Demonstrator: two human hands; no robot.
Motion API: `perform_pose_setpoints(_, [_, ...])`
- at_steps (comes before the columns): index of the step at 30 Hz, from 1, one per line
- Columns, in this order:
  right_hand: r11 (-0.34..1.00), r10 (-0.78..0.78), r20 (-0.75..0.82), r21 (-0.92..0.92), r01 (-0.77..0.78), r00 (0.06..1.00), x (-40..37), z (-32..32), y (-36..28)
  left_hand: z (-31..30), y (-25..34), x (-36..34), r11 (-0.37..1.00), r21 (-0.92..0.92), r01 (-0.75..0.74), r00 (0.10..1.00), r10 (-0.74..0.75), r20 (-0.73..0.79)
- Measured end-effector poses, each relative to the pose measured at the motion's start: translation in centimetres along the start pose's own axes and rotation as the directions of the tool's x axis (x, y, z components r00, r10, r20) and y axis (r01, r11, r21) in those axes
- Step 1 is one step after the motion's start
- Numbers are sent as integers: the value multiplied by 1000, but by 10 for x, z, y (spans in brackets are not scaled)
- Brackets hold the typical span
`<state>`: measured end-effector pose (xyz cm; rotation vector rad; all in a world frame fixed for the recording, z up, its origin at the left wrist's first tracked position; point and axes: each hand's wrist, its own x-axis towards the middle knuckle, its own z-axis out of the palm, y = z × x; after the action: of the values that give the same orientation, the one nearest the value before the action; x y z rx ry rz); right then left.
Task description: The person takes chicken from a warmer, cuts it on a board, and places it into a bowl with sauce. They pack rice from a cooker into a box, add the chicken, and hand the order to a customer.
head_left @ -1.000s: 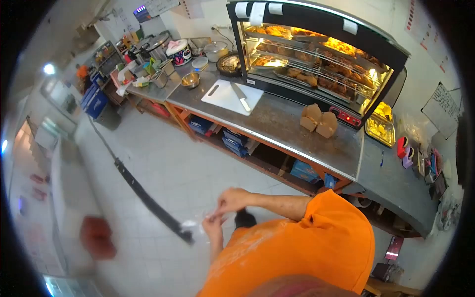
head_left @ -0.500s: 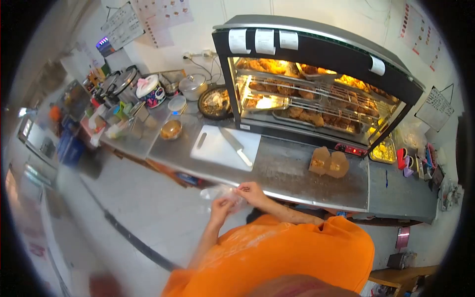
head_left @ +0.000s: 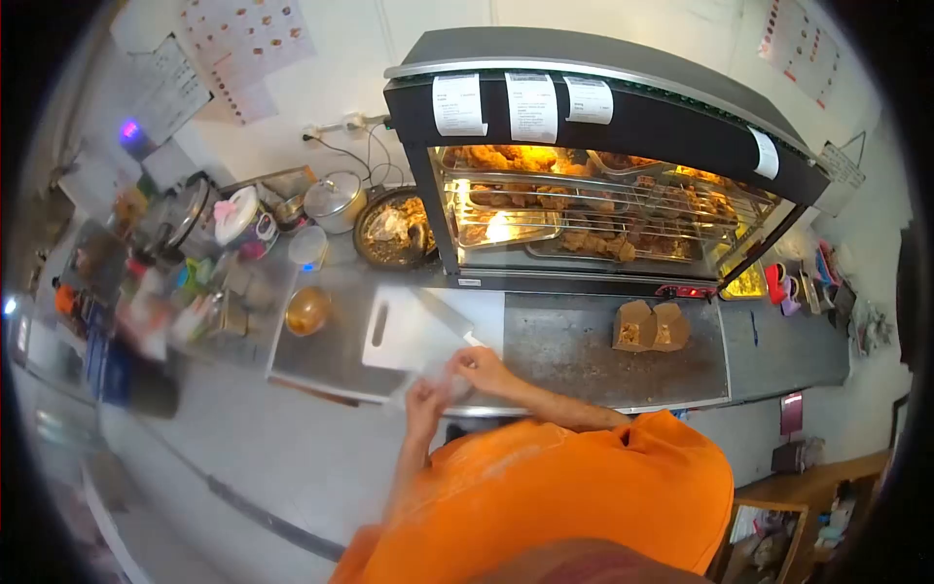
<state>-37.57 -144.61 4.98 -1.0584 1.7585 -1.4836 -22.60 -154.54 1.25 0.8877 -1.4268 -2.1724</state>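
Observation:
A piece of thin clear plastic (head_left: pixel 450 386) is pinched between my two hands at the counter's front edge. My left hand (head_left: pixel 424 403) is closed on its left side. My right hand (head_left: pixel 482 371) grips the other side, fingers bent, overlapping the lower corner of the white cutting board (head_left: pixel 394 352). On that board a large knife (head_left: pixel 447 316) lies with its pale handle towards my right hand. Whether the plastic is a bag or a glove I cannot tell. To the right, an opened brown cardboard food box (head_left: pixel 634 328) with some food inside stands on the metal counter (head_left: pixel 559 360).
Behind the board stands a lit warming cabinet (head_left: pixel 608 271) with trays of fried food; paper slips (head_left: pixel 530 108) hang on its top. A dark pan (head_left: pixel 391 255), a lidded pot (head_left: pixel 336 201) and a bowl (head_left: pixel 307 312) are at left. A metal tray (head_left: pixel 747 283) sits right.
My hands, still pinching the plastic, have come up towards the cutting board and now overlap its lower edge. The camera view has turned slightly and closer to the warming cabinet.

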Motion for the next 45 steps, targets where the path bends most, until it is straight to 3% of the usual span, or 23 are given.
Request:
perform_pose_setpoints(2, [1000,16,-22,-21,-16,1000,4,-1,-8,-12,3,11,993,-98,62,998,-61,11])
perform_pose_setpoints(5, [996,49,-81,-68,-54,996,8,7,-12,-25,7,28,998,-26,-50,981,54,185])
perform_pose_setpoints(7, [992,68,-149,-96,-83,986,15,19,-5,-14,39,28,998,66,-20,995,14,95])
perform_pose_setpoints(9, [993,38,-141,112,-22,989,18,34,8,-14,46,31,989,146,-8,995,-7,103])
perform_pose_setpoints(10, [993,46,-155,114,-28,987,17,35,7,-16,46,33,976,219,-2,995,-19,96])
perform_pose_setpoints(13, [953,218,-124,242,-184,968,19,37,2,-18,40,38,992,129,-12,978,-16,208])
perform_pose_setpoints(16, [980,179,-205,123,-156,962,22,42,13,-26,44,47,978,160,135,964,-167,205])
perform_pose_setpoints(18, [989,-18,-335,-147,-34,942,26,40,13,-35,38,53,986,90,144,946,-164,281])
perform_pose_setpoints(20, [967,-34,-344,-250,-57,938,26,40,6,-42,39,60,988,18,151,925,-148,351])
perform_pose_setpoints(22, [932,-49,-352,-351,-84,935,27,41,2,-28,71,49,965,66,253,923,-262,282])
perform_pose_setpoints(25, [945,25,-362,-295,-140,932,31,52,4,-39,64,63,963,87,255,909,-270,319])
perform_pose_setpoints(27, [995,-30,-376,-100,-8,926,31,60,6,-41,61,69,959,55,279,906,-282,316])
perform_pose_setpoints(31, [998,-14,-383,-64,-12,924,27,63,4,-42,62,70,943,-64,327,891,-285,352])
perform_pose_setpoints(32, [996,27,-318,-76,-54,948,26,60,5,-45,52,75,943,-59,327,889,-286,357])
perform_pose_setpoints(34, [991,72,-257,-88,-98,964,23,60,8,-47,38,79,999,45,-26,909,5,417])
perform_pose_setpoints(35, [989,70,-314,-101,-106,947,21,62,9,-50,32,81,999,47,-24,907,2,421])
perform_pose_setpoints(37, [987,65,-372,-116,-115,926,17,62,8,-33,65,66,977,32,212,934,-212,288])
perform_pose_setpoints(38, [984,65,-398,-125,-124,915,14,62,6,-38,57,71,977,33,211,933,-211,292])
perform_pose_setpoints(40, [982,60,-425,-139,-131,903,11,60,7,-42,49,76,932,344,-116,960,16,281])
perform_pose_setpoints(41, [989,108,-400,-52,-140,910,9,58,11,-43,44,80,932,342,-119,959,18,283])
perform_pose_setpoints(42, [988,156,-368,36,-153,917,6,55,13,-34,63,71,705,467,-534,845,457,276])
perform_pose_setpoints(43, [988,154,-367,31,-153,917,4,49,11,-22,83,63,290,562,-774,530,782,327])
perform_pose_setpoints(45, [986,155,-198,89,-140,968,-1,38,6,-17,101,64,388,498,-776,588,732,345])
